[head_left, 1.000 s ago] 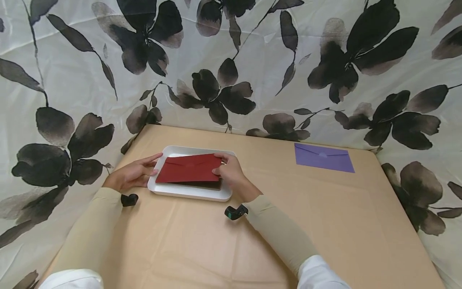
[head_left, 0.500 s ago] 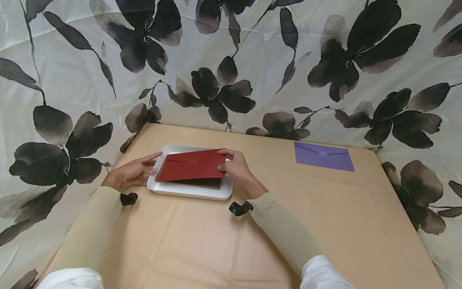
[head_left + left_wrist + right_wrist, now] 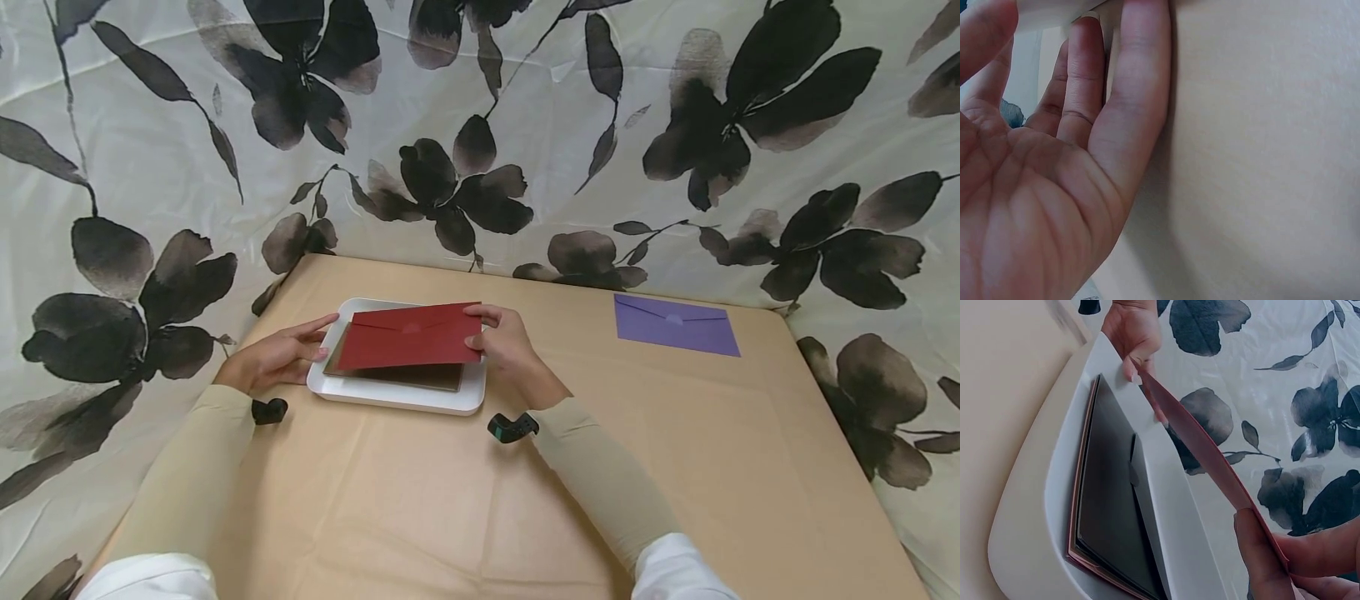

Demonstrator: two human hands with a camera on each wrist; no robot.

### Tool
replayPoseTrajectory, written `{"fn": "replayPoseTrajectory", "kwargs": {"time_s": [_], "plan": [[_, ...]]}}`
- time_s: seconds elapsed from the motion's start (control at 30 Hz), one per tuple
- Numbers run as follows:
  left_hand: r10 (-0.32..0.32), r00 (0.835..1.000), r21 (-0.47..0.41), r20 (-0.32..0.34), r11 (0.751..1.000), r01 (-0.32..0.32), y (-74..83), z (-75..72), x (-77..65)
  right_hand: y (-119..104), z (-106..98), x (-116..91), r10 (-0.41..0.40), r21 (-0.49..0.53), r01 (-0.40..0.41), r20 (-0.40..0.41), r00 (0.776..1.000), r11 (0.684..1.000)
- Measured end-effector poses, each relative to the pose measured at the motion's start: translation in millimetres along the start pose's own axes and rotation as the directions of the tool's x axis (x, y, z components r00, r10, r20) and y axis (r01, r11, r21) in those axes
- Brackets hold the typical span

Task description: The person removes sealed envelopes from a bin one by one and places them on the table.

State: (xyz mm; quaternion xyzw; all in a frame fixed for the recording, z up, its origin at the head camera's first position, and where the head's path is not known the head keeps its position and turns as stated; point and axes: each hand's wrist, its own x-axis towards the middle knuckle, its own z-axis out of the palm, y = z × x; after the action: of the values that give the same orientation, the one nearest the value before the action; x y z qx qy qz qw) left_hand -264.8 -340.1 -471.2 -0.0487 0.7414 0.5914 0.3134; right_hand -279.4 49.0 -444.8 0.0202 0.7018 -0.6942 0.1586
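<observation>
My right hand [image 3: 513, 343] pinches the right edge of a red envelope [image 3: 411, 335] between thumb and fingers. The envelope hangs tilted above a white tray [image 3: 397, 402]. Beneath it, a small stack of envelopes lies in the tray, topped by a dark brownish envelope [image 3: 1110, 475], clearest in the right wrist view. At the tray's left end, my left hand [image 3: 273, 360] holds the rim, thumb on top and fingers by the outer side. The left wrist view shows that palm [image 3: 1029, 200] and the fingers reaching to the tray's underside.
A purple envelope [image 3: 677, 325] lies flat at the back right of the table. A tan cloth [image 3: 420, 500] covers the table. Behind and at both sides hangs a white curtain [image 3: 570, 150] with dark flowers. A black wrist device [image 3: 513, 427] sits on the right wrist.
My right hand has moved right and slightly up with the red envelope, showing more of the brownish envelope below. My left hand and the tray stay put.
</observation>
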Motion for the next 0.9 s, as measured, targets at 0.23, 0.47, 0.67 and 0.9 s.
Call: {"fn": "replayPoseTrajectory", "kwargs": {"time_s": [0.23,0.47,0.67,0.9], "plan": [[0.005,1.0,-0.008,0.022,1.0,-0.005,-1.0,3.0,-0.8,-1.0,-11.2,-1.3,0.004,-0.005,-0.004,0.002,1.0,1.0],[0.016,1.0,0.006,0.008,1.0,-0.016,1.8,2.6,-1.8,-8.0,-21.8,-2.5,-0.001,0.016,0.001,-0.007,1.0,1.0],[0.001,1.0,0.007,0.007,1.0,-0.001,0.9,1.3,-2.8,-11.2,-27.5,-4.2,0.006,0.005,-0.006,-0.006,1.0,1.0],[0.002,1.0,0.012,-0.001,1.0,-0.002,-0.4,0.5,-2.6,-13.9,-37.1,-5.2,0.008,0.022,-0.007,-0.019,1.0,1.0]]}}
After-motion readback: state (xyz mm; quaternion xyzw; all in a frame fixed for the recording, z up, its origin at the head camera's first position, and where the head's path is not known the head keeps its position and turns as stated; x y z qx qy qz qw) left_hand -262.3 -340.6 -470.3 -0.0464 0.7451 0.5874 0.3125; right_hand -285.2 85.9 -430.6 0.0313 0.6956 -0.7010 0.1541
